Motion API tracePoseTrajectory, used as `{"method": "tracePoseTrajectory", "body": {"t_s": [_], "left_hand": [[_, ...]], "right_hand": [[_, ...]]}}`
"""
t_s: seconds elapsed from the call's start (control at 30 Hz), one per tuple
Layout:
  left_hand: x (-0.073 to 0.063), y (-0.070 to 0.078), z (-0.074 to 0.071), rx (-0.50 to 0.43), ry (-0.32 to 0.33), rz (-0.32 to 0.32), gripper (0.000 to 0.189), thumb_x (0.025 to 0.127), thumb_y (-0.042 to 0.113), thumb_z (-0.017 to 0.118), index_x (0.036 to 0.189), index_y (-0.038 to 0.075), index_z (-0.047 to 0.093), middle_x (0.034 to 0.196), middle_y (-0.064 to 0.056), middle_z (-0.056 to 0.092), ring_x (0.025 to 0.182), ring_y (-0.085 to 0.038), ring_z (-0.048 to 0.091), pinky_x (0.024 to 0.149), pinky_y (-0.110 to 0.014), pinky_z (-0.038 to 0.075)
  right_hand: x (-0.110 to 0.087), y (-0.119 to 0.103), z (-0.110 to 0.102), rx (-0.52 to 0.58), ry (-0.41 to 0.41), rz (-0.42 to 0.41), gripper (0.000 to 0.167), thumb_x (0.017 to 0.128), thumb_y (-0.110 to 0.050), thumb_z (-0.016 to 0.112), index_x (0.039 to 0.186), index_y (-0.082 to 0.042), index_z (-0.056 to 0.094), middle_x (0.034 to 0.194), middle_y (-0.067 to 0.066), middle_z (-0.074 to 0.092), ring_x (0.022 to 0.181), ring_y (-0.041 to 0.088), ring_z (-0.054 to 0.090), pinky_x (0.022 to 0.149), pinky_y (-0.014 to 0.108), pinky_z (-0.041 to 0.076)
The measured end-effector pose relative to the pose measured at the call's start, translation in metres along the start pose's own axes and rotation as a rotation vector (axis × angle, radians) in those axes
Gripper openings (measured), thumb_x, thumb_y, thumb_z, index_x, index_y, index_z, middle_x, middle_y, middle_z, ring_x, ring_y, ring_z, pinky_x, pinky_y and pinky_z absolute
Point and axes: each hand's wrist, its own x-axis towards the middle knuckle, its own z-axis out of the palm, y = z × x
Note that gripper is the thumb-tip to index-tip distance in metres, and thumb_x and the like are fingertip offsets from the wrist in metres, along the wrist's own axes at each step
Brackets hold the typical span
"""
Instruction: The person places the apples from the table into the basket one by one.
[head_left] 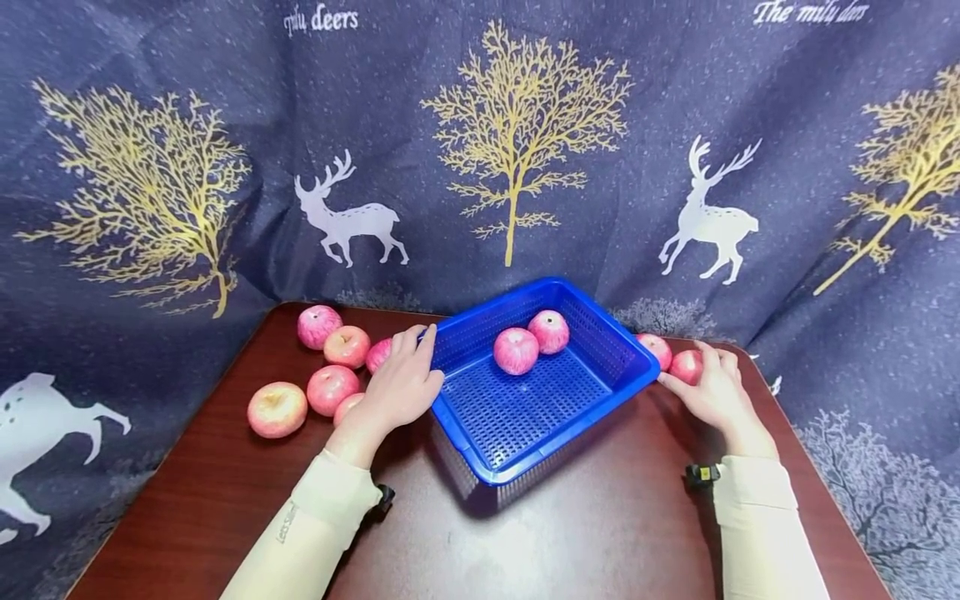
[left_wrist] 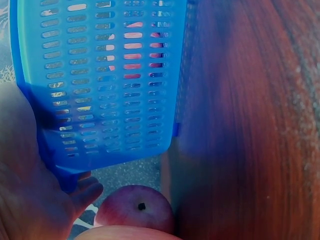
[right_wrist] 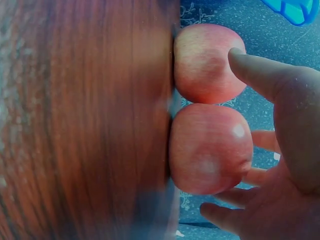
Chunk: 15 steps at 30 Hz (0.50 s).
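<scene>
A blue plastic basket with slotted walls sits at the middle of the table, turned at an angle. Two red apples lie inside it, side by side. My left hand grips the basket's rim at its left corner. Around the other side, my right hand reaches over an apple beyond the basket's right corner. Its fingers spread behind that apple, while the thumb overlaps a second apple beside it in the right wrist view.
Several apples are grouped on the table's left side, close to my left hand and forearm. The brown wooden table ends at a dark curtain printed with trees and deer.
</scene>
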Motion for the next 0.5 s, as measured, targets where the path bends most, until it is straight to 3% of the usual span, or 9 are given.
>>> {"method": "tracePoseTrajectory", "body": {"t_s": [0.5], "left_hand": [[-0.0019,-0.0009,0.0018,-0.004,0.015,0.01,0.077,0.102,0.022,0.056,0.17,-0.006,0.035,0.171,-0.028,0.036,0.157,-0.044,0.034,0.125,-0.059,0.038]], "right_hand": [[-0.0009,0.0052,0.0082,-0.016,0.001,0.002,0.098,0.099,-0.042,0.082,0.161,0.014,0.033,0.151,0.052,0.031,0.13,0.074,0.042,0.106,0.083,0.04]]}}
